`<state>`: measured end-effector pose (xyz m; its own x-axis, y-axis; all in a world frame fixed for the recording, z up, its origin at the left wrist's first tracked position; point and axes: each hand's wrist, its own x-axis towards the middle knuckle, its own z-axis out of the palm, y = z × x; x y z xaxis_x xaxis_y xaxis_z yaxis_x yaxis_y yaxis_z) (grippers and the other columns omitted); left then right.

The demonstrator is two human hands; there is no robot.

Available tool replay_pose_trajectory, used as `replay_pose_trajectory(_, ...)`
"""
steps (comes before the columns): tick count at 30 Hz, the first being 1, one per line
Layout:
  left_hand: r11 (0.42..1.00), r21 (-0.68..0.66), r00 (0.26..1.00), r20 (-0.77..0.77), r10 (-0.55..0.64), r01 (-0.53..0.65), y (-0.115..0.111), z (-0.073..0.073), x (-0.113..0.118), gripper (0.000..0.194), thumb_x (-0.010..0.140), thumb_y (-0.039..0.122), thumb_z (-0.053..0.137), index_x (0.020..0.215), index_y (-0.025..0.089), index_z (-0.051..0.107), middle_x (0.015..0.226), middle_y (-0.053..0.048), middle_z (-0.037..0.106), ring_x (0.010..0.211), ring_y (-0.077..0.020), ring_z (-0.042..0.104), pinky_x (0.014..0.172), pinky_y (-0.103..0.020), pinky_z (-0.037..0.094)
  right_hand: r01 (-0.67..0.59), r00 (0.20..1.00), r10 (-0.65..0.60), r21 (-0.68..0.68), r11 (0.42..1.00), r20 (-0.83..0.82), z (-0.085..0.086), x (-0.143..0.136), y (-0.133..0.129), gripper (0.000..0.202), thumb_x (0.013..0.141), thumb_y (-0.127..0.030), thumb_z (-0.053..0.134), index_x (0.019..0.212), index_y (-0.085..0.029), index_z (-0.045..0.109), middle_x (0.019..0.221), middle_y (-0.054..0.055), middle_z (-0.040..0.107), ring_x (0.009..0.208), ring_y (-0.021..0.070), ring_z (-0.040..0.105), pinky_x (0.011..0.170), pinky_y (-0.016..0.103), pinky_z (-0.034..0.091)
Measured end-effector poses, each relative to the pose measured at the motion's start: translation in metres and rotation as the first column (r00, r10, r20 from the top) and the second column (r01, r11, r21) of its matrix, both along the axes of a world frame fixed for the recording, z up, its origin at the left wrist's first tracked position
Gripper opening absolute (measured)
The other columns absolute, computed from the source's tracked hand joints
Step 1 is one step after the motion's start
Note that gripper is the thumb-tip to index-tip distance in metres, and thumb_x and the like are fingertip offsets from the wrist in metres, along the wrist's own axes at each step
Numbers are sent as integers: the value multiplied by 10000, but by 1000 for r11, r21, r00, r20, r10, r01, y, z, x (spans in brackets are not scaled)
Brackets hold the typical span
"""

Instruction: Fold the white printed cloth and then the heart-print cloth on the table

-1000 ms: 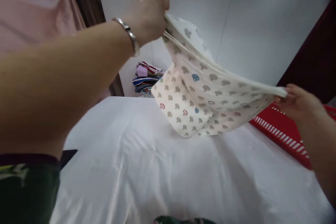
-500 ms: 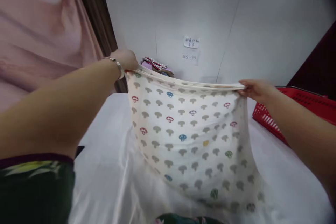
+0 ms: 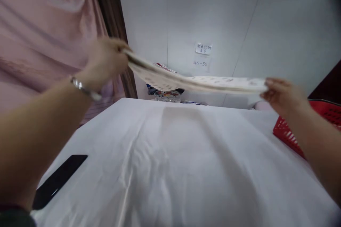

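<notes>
A white cloth (image 3: 197,83) with small mushroom prints stretches between my two hands, in the air above the table. It has swung up and away, so I see it nearly edge-on as a narrow band. My left hand (image 3: 106,58), blurred, is closed on its left end, a little higher than the other side. At the right end, my right hand (image 3: 283,94) pinches the cloth between thumb and fingers. A shadow falls on the white-covered table (image 3: 186,156) below.
A black phone-like slab (image 3: 60,181) lies at the table's left. A red plastic basket (image 3: 290,133) stands at the right. Folded fabrics (image 3: 165,94) sit beyond the far edge, against a grey wall with paper labels (image 3: 203,48). A pink curtain (image 3: 45,25) hangs at left.
The cloth hung down in front of me; now it is flung up and forward, nearly flat. Both hands keep hold and have moved farther apart. The black slab has come into fuller view.
</notes>
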<state>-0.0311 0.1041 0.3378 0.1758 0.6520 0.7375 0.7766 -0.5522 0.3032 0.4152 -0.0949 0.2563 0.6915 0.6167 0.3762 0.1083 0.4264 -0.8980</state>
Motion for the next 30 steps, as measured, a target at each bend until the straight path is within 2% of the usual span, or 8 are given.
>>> replay_pose_trajectory(3, 976, -216, 975, -215, -56, 9, -26, -109, -11, 342, 730, 172, 459, 983, 208, 685, 921, -1, 693, 825, -168, 622, 782, -290, 494, -61, 992, 25, -284, 957, -128, -99, -7, -19, 147, 708, -87, 666, 839, -141, 627, 678, -6, 621, 498, 74, 552, 483, 201, 526)
replay_pose_trajectory(6, 878, -477, 921, -357, -157, -35, -47, -219, -22, 402, 741, 136, 408, 1037, 238, 660, 1092, -1, 668, 998, -191, 605, 892, -298, 457, -158, 962, 20, -493, 856, -273, -192, -16, -37, 189, 674, -109, 700, 838, -159, 622, 629, -15, 621, 466, 70, 543, 466, 180, 525)
replay_pose_trajectory(9, 770, -633, 894, -388, -226, -80, -64, -288, -32, 432, 727, 122, 398, 1054, 251, 650, 1200, 1, 616, 1081, -206, 578, 922, -332, 451, -229, 922, -22, -591, 773, -386, -243, -23, -52, 222, 641, -124, 723, 829, -171, 616, 600, -16, 619, 496, 96, 575, 479, 197, 540)
replay_pose_trajectory(11, 778, -625, 905, -368, -215, -69, -73, -301, -39, 443, 759, 139, 367, 1094, 269, 626, 1262, 25, 572, 1125, -194, 552, 941, -329, 443, -252, 916, -1, -577, 777, -401, -248, -27, -63, 248, 636, -155, 736, 854, -184, 622, 648, -10, 638, 546, 105, 597, 514, 200, 549)
replay_pose_trajectory(16, 870, -492, 934, -326, -144, -38, -98, -285, -67, 455, 777, 182, 356, 1146, 305, 593, 1294, 71, 538, 1164, -176, 524, 974, -310, 425, -220, 962, 71, -591, 776, -265, -233, -39, -104, 301, 650, -299, 745, 929, -229, 654, 729, -15, 651, 599, 110, 599, 542, 192, 544)
replay_pose_trajectory(21, 776, -628, 896, -372, -244, -49, -136, -295, -91, 424, 756, 200, 390, 1088, 310, 631, 1235, 59, 586, 1118, -192, 562, 950, -334, 453, -285, 953, 104, -722, 631, -285, -243, -50, -150, 324, 616, -384, 742, 910, -264, 677, 733, -1, 666, 621, 164, 622, 547, 254, 557)
replay_pose_trajectory(26, 810, -586, 903, -361, -232, -27, -172, -299, -102, 442, 751, 214, 405, 1118, 339, 617, 1246, 49, 577, 1139, -205, 544, 958, -345, 447, -91, 995, 40, -722, 686, -87, -230, -53, -177, 373, 535, -474, 740, 854, -286, 698, 928, 27, 685, 777, 235, 643, 593, 299, 569)
replay_pose_trajectory(30, 698, -716, 871, -343, -353, 1, -192, -303, -112, 470, 698, 169, 418, 1063, 363, 640, 1233, 64, 587, 1082, -208, 584, 910, -344, 473, -183, 983, 117, -828, 530, -143, -236, -66, -194, 348, 528, -518, 699, 787, -285, 698, 633, 32, 649, 530, 223, 605, 480, 340, 534)
